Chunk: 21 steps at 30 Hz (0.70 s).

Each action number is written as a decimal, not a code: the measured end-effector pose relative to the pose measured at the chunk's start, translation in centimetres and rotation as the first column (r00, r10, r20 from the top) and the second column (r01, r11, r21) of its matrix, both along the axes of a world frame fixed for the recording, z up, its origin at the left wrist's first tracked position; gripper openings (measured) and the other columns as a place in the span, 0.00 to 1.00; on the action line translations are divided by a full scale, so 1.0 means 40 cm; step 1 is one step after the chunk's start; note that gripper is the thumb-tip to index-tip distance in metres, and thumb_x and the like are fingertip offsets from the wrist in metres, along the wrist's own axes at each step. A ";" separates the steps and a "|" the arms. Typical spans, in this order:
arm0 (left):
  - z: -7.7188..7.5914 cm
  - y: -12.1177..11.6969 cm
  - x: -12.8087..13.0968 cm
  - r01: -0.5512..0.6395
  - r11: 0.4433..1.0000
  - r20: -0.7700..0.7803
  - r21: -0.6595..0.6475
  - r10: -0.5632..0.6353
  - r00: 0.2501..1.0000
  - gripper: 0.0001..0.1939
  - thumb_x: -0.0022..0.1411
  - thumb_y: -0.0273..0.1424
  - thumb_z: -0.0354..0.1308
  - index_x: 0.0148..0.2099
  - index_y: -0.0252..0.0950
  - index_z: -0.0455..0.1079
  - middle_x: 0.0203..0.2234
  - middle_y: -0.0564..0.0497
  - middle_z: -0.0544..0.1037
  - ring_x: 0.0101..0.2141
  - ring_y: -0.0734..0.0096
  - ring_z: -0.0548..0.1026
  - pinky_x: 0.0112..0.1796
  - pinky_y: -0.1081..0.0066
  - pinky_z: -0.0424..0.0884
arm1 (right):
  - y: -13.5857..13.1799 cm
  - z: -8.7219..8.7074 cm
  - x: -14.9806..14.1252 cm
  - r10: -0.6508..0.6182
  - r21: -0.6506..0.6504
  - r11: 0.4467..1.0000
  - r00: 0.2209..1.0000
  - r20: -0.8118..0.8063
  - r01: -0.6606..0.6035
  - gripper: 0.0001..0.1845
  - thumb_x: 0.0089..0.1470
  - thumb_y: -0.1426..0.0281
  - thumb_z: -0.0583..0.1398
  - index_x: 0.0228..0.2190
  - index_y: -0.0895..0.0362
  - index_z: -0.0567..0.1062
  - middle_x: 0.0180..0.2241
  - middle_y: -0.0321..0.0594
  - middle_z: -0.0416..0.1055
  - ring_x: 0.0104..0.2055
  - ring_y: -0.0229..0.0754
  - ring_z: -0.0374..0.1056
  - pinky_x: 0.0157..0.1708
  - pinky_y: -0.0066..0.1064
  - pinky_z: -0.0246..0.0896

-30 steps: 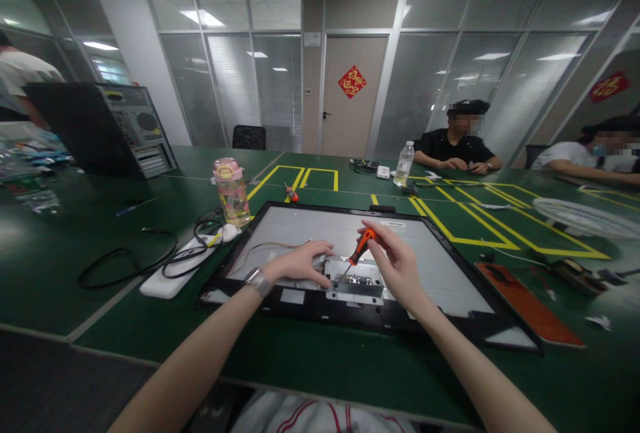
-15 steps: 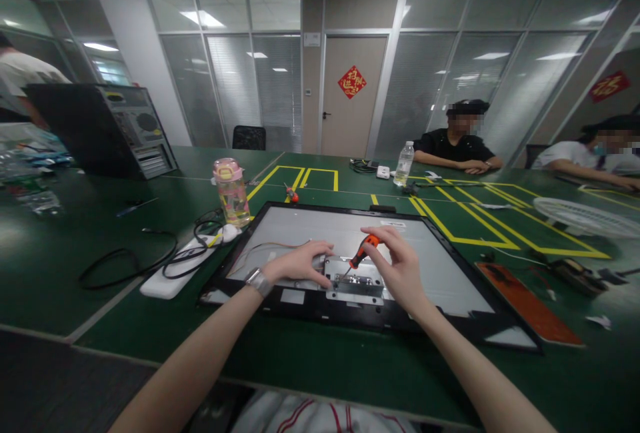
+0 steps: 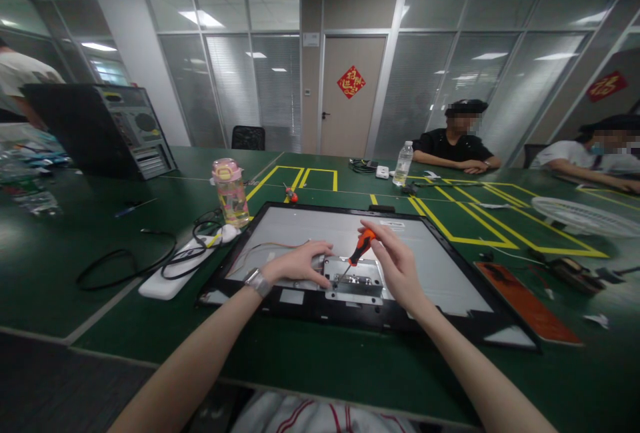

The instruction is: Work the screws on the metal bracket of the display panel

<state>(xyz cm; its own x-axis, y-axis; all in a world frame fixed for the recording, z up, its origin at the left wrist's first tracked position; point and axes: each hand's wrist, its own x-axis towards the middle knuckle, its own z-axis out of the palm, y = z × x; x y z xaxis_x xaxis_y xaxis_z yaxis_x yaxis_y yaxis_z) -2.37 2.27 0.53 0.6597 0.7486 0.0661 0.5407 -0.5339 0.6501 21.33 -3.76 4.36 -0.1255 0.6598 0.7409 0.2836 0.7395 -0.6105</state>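
Note:
In the head view, my right hand (image 3: 395, 263) grips an orange and black screwdriver (image 3: 362, 248) by its handle. The screwdriver leans, and its thin shaft reaches down to the left part of a silver metal bracket (image 3: 367, 299). This bracket sits near the front edge of a large flat display panel (image 3: 435, 266), which has a grey back and a black frame. My left hand (image 3: 300, 263) rests at the bracket's left side, thumb and fingers spread apart, the thumb by the bracket's edge. Whether the tip sits in a screw is too small to tell.
Left of the panel are a white power strip (image 3: 163, 283) with black cables and a pink-lidded bottle (image 3: 230, 196). A computer case (image 3: 90, 130) stands farther left. An orange-red board (image 3: 533, 306) lies at right. Two people (image 3: 453, 146) sit across the table; another stands at far left.
My right hand and the screwdriver handle have shifted slightly left and up, with the fingers straighter along the handle. My left hand stays at the bracket.

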 end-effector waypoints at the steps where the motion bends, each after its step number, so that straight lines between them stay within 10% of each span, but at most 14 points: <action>1: 0.000 0.000 0.001 -0.003 1.000 0.001 0.002 0.003 1.000 0.38 0.44 0.44 0.73 0.56 0.42 0.67 0.63 0.45 0.61 0.63 0.53 0.57 0.62 0.59 0.52 | 0.000 -0.001 0.000 0.031 -0.017 0.999 1.000 -0.004 -0.031 0.18 0.63 0.68 0.53 0.53 0.49 0.71 0.47 0.43 0.74 0.47 0.48 0.71 0.48 0.46 0.64; 21: -0.004 0.000 0.000 0.006 1.000 0.007 0.008 -0.006 1.000 0.38 0.44 0.45 0.72 0.56 0.43 0.67 0.63 0.45 0.61 0.63 0.53 0.56 0.62 0.59 0.51 | -0.009 0.007 0.000 0.057 0.003 0.998 0.998 0.037 -0.057 0.16 0.61 0.68 0.56 0.50 0.49 0.73 0.44 0.43 0.76 0.46 0.48 0.72 0.48 0.46 0.65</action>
<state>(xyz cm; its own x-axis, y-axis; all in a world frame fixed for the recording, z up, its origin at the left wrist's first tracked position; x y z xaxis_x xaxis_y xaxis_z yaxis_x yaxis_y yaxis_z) -2.36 2.26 0.37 0.6635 0.7443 0.0763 0.5333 -0.5420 0.6494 21.31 -4.11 4.63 -0.1901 0.6480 0.7375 0.2633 0.7574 -0.5976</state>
